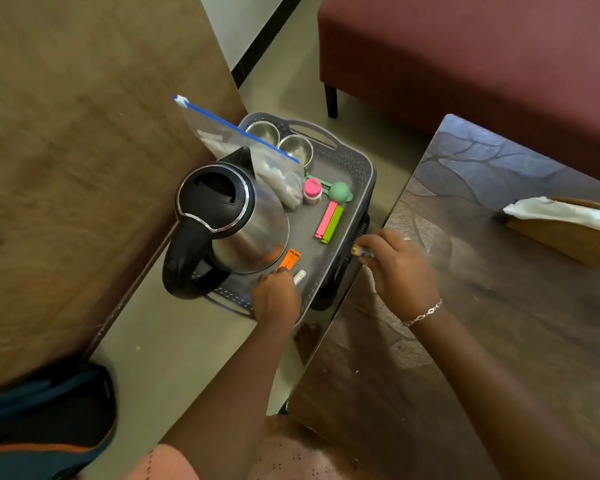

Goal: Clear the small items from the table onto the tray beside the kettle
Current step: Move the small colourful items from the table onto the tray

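no writing on anything here is readable to you: the white label [210, 135] on the zip bag [278, 174] is blurred, and the marks on the lid of the pink-capped jar [312, 191] are too small.

your right hand [400, 268] pinches a small cylinder [359, 250] with a yellow end. the thumb and fingertips are curled round it and only the yellow tip pokes out to the left. it sits in the air at the right rim of the grey tray [361, 171], between the tray and the edge of the table [499, 306]. a bracelet [425, 313] hangs on that wrist.

your left hand [276, 299] is down inside the tray at its near end, back of the hand up and fingers curled under. the fingertips meet the near end of the orange clips [289, 259], which lie against the base of the kettle [229, 216]. whether they grip the clips or only touch them is hidden by the hand. a small white piece [300, 276] lies on the tray floor just beside the knuckles, on their right.

further back on the tray lie a pink and green clip pair [329, 225], a green measuring spoon [340, 192] and two steel bowls [296, 147]. the zip bag leans over the kettle's spout. a woven holder [568, 237] with white paper stands on the table.
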`<state>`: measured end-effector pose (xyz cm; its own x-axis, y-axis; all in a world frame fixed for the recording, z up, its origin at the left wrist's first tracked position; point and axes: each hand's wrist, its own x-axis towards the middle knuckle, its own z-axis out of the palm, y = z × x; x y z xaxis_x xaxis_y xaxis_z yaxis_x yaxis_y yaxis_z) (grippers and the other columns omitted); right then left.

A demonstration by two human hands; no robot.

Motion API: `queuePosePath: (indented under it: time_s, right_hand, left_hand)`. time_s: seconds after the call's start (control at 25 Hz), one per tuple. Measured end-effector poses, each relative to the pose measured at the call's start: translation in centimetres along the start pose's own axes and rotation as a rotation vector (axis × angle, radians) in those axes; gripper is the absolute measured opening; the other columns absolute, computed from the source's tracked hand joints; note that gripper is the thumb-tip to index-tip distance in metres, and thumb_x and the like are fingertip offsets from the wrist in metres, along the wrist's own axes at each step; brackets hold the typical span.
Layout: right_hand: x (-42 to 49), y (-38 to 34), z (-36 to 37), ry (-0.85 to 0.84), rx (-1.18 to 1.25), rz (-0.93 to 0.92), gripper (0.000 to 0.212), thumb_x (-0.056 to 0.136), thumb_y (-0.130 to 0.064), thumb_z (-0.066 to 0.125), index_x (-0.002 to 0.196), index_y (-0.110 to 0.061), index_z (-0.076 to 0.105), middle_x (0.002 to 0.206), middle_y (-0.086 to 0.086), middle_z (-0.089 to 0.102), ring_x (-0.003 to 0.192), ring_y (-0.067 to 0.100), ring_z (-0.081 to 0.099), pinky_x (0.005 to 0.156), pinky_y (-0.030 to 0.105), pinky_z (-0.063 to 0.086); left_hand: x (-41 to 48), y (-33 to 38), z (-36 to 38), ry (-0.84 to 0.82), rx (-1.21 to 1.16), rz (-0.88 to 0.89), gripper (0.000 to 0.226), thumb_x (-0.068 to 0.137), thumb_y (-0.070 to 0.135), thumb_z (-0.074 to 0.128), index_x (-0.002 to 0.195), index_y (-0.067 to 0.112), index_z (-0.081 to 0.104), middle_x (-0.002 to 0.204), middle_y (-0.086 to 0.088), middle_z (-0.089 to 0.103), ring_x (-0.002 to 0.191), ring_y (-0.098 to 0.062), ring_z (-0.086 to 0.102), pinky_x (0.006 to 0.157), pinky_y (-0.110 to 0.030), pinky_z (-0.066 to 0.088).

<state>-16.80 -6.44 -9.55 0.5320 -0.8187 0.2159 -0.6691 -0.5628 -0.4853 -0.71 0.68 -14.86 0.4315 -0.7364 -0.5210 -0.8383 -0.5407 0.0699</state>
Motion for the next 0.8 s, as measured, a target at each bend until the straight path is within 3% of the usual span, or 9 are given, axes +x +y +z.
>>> queuePosePath:
  time_s: [0.2,0.36,0.44,0.68,0.8]
  right_hand:
    - [3.3,-0.8,2.8,-0.341,-0.015,-0.136,0.027,0.063,0.01,0.069,0.084,-0.007,0.064,0.078,0.012,0.062,0.068,0.034,0.06,0.052,0.033,0.048]
    - [5.2,-2.1,4.6,-0.736,-0.131,-0.176,0.029,0.082,0.008,0.046,0.105,-0.004,0.058,0.103,0.016,0.054,0.097,0.033,0.053,0.069,0.038,0.046]
    - [5.8,-2.4,5.4,-0.876,-0.249,-0.195,0.029,0.086,0.004,0.044,0.111,-0.003,0.057,0.109,0.015,0.053,0.103,0.034,0.053,0.074,0.039,0.046]
    - [6.7,-2.0,8.2,-0.943,-0.228,-0.119,0.02,0.09,-0.011,0.046,0.103,-0.002,0.059,0.105,0.018,0.059,0.1,0.034,0.057,0.075,0.038,0.046]
    - [6.8,-2.6,9.6,-0.931,-0.215,-0.081,0.022,0.089,-0.006,0.045,0.108,-0.001,0.056,0.106,0.02,0.059,0.101,0.037,0.058,0.076,0.039,0.046]
  left_hand:
    - [0.6,-1.0,0.6,-0.05,-0.048,-0.018,0.017,0.09,0.016,0.053,0.102,0.005,0.058,0.109,-0.016,0.065,0.104,-0.032,0.059,0.08,-0.038,0.047]
    - [0.9,-1.2,0.9,-0.101,-0.073,-0.046,0.021,0.093,0.023,0.05,0.102,0.006,0.059,0.11,-0.014,0.065,0.104,-0.031,0.06,0.079,-0.037,0.046]
    - [1.1,-1.3,0.9,-0.132,-0.084,-0.061,0.019,0.091,0.021,0.053,0.102,0.008,0.06,0.111,-0.012,0.065,0.104,-0.03,0.06,0.081,-0.036,0.047]
    - [1.7,-1.6,0.7,-0.186,-0.057,-0.081,0.018,0.089,0.017,0.056,0.104,0.008,0.061,0.113,-0.012,0.064,0.106,-0.03,0.06,0.082,-0.037,0.049]
    - [1.5,-1.8,0.7,-0.185,-0.058,-0.093,0.018,0.089,0.018,0.056,0.103,0.007,0.062,0.111,-0.012,0.065,0.104,-0.03,0.061,0.081,-0.036,0.049]
